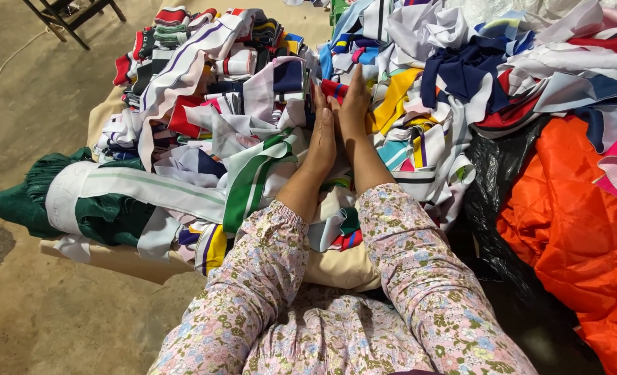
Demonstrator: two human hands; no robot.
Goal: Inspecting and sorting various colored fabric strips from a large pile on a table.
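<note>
Amid the scrap pile [253, 104], left hand [320, 142] and right hand [352, 111] press flat together, fingers straight, gripping nothing, beside a black bag [503, 208] of orange cloth [572, 229].

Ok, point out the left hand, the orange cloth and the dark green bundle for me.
left hand [321, 142], head view, on the back of the hand.
orange cloth [572, 229], head view, on its broad middle fold.
dark green bundle [111, 219], head view, on the pleated green part below the white band.

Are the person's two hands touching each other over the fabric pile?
Touching. The head view shows the left hand and right hand pressed side by side, no gap between.
</note>
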